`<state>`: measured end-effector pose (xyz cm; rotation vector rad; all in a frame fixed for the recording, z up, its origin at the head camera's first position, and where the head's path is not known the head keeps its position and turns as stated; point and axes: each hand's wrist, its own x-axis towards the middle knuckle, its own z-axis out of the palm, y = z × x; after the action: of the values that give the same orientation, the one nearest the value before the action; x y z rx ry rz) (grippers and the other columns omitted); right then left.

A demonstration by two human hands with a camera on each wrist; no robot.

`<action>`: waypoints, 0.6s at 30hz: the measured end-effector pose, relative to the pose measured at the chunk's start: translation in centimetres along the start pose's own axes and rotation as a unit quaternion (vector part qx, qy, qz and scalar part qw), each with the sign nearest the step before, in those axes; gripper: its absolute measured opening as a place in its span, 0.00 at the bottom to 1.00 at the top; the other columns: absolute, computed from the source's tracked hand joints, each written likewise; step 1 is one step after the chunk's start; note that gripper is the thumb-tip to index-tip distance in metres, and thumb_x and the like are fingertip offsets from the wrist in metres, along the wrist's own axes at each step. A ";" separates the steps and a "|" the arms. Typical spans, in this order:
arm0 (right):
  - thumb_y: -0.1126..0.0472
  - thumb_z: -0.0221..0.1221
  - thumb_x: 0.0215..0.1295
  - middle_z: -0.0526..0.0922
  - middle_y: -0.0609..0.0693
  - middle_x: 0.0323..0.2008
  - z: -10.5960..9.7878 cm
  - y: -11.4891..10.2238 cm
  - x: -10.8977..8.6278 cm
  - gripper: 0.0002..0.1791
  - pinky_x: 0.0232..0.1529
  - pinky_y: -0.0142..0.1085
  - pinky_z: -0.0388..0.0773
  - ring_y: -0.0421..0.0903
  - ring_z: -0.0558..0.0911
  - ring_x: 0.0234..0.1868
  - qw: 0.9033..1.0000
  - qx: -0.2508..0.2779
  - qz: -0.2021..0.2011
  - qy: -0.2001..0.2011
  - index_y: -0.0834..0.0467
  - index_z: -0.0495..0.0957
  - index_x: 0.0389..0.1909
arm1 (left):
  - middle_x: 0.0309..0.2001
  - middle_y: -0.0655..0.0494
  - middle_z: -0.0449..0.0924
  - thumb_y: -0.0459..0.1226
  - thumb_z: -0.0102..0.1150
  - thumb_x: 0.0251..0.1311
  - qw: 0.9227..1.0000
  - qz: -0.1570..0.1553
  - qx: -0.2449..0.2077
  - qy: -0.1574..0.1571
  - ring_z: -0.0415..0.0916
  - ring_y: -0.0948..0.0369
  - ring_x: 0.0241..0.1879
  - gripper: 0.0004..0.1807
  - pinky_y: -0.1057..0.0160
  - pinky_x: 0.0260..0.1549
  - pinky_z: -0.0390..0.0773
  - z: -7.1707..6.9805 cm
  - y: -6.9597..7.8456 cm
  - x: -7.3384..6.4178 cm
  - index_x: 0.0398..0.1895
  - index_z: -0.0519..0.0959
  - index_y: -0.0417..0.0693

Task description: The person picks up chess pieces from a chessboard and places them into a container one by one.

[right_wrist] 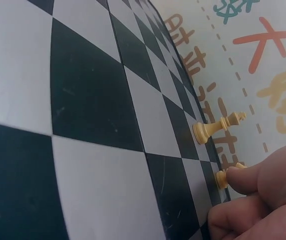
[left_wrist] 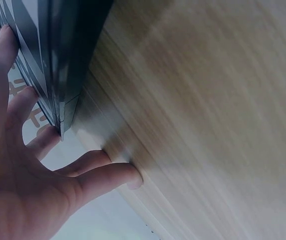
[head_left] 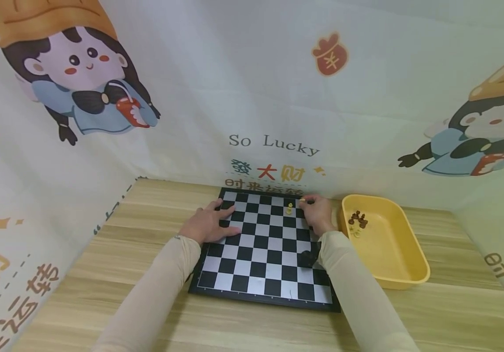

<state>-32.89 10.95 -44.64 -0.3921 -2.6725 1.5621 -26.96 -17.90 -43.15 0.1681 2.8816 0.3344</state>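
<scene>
A black-and-white chessboard (head_left: 252, 254) lies on the wooden table. At its far right, a pale yellow chess piece (right_wrist: 222, 179) is pinched by my right hand (head_left: 318, 215), its base right at the board's surface. The fingers cover most of that piece, so its kind is hidden. Just left of it, a pale yellow king (right_wrist: 218, 128) stands upright near the far edge. My left hand (head_left: 208, 222) rests at the board's left edge with fingers spread. In the left wrist view, some fingertips touch the board and others (left_wrist: 115, 175) reach down to the tabletop.
A yellow plastic bin (head_left: 393, 244) stands close to the board's right side, with several dark brown pieces (head_left: 357, 219) and pale yellow pieces (head_left: 355, 233) in its far left part. A printed cloth (head_left: 274, 98) hangs directly behind the table.
</scene>
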 end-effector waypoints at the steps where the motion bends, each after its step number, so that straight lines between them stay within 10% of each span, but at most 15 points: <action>1: 0.61 0.61 0.71 0.82 0.57 0.48 0.0 0.0 0.0 0.15 0.24 0.28 0.68 0.43 0.75 0.31 1.000 -0.002 0.003 0.003 0.61 0.83 0.55 | 0.84 0.46 0.44 0.70 0.52 0.64 1.000 -0.001 0.000 -0.001 0.53 0.27 0.75 0.45 0.33 0.71 0.64 0.0 0.0 0.0 0.80 0.57 0.68; 11: 0.62 0.62 0.70 0.78 0.49 0.32 0.2 0.2 0.2 0.13 0.18 0.30 0.66 0.38 0.69 0.16 1.000 0.016 0.019 0.006 0.61 0.83 0.53 | 0.84 0.45 0.45 0.70 0.51 0.64 1.000 0.006 0.003 0.003 0.53 0.25 0.74 0.44 0.33 0.71 0.64 0.1 0.1 0.0 0.80 0.58 0.67; 18: 0.63 0.61 0.71 0.84 0.56 0.46 0.3 0.1 -0.1 0.12 0.28 0.28 0.67 0.44 0.75 0.36 1.000 0.004 -0.010 0.018 0.62 0.84 0.51 | 0.84 0.45 0.44 0.69 0.52 0.65 1.000 0.008 -0.003 0.006 0.53 0.25 0.74 0.44 0.32 0.71 0.63 0.1 0.0 0.0 0.80 0.57 0.67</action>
<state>-32.77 10.66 -44.85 -0.3889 -2.6335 1.5461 -26.94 -17.92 -43.29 0.1889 2.8915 0.3489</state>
